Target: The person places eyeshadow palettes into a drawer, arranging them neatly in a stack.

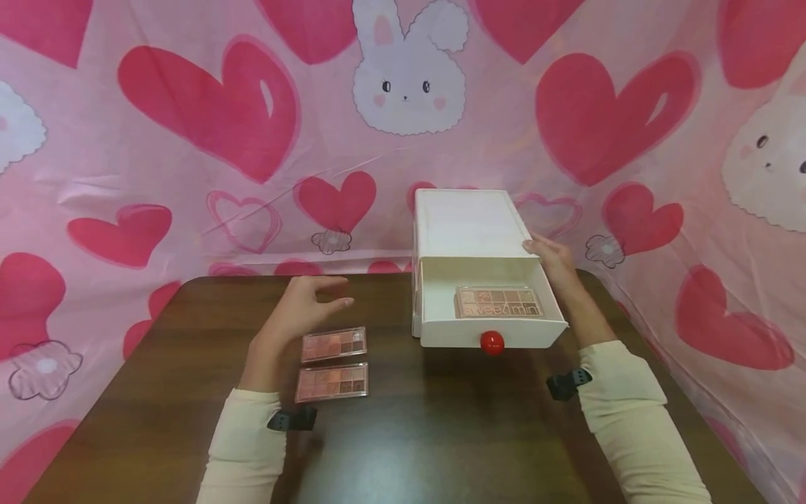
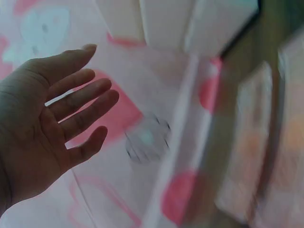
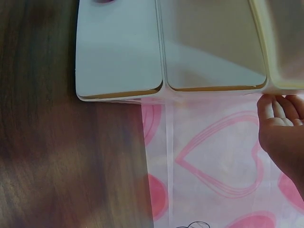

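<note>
A white drawer cabinet [image 1: 472, 220] stands on the table with its top drawer [image 1: 434, 334] pulled out, a red round knob [image 1: 492, 342] on the front. Inside that drawer lies an eyeshadow palette [image 1: 497, 302] with lettering across its lid. My right hand [image 1: 554, 262] rests against the cabinet's right side near the top; in the right wrist view the fingers [image 3: 280, 107] touch the side. My left hand [image 1: 305, 304] hovers over the table, its fingers apart and holding nothing [image 2: 61, 109]. Just below it lie two more eyeshadow palettes, an upper one [image 1: 334, 344] and a lower one [image 1: 332, 382].
The dark wooden table [image 1: 403, 434] extends in front of the cabinet and to both sides. A pink cloth [image 1: 403, 157] with hearts and rabbits hangs behind and around it. Below the pulled-out drawer, two closed drawer fronts [image 3: 118, 52] show in the right wrist view.
</note>
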Available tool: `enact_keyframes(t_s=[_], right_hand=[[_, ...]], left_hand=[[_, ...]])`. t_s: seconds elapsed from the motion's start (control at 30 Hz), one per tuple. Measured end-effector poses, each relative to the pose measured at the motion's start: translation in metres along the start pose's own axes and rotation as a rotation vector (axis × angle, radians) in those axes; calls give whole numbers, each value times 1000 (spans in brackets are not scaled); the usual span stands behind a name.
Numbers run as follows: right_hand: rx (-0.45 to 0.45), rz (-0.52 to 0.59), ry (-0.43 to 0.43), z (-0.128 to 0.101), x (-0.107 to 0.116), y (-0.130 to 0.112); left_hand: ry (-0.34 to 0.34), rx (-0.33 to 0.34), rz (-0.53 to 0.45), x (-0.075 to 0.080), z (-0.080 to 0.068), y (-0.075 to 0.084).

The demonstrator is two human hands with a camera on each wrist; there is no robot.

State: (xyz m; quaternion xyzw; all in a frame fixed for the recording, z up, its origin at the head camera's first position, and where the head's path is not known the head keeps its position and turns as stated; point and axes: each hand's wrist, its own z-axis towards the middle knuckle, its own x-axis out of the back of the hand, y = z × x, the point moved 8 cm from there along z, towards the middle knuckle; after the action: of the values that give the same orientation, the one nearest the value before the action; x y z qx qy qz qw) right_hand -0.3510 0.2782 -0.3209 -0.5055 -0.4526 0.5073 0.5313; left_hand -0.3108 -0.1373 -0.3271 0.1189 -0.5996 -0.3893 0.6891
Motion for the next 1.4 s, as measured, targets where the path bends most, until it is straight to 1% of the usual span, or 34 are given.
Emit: enact_keyframes(t_s=[0.1, 0.17, 0.27, 0.37, 0.43, 0.5, 0.57, 0.67, 0.73, 0.87, 0.93, 1.03, 1.13, 1.27, 1.4], right_hand=[[6, -9, -9, 0, 0, -1], [12, -35, -16, -1, 0, -2], [17, -51, -26, -1, -1, -3], [6, -23, -27, -1, -2, -3], [-1, -14, -23, -1, -3, -3], [-8, 2, -23, -1, -3, -2], [-4, -20, -20, -1, -3, -2], [1, -28, -24, 0, -3, -3], [6, -36, -23, 0, -3, -3], [1, -9, -19, 0, -4, -2], [-7, 11, -17, 0, -4, 0], [-9, 3, -18, 1, -4, 1], [-8, -6, -19, 2, -4, 2], [-7, -4, -15, 3, -2, 3], [-5, -17, -11, 3, 0, 3]], left_hand=[[-14, 101, 7, 1, -6, -33], [-43, 157, -3, -1, -11, -50], [-89, 197, -7, -7, -17, -71], [-142, 233, -4, -14, -23, -92], [-184, 260, -17, -20, -28, -104], [-224, 273, -29, -25, -32, -113], [-252, 270, -31, -30, -34, -118], [-268, 267, -16, -34, -35, -124], [-265, 265, -2, -36, -35, -127], [-261, 248, 9, -41, -35, -130], [-257, 246, -2, -44, -36, -133], [-249, 217, -31, -48, -39, -136], [-236, 193, -80, -51, -41, -139], [-235, 164, -134, -52, -42, -139], [-246, 152, -145, -54, -41, -137]])
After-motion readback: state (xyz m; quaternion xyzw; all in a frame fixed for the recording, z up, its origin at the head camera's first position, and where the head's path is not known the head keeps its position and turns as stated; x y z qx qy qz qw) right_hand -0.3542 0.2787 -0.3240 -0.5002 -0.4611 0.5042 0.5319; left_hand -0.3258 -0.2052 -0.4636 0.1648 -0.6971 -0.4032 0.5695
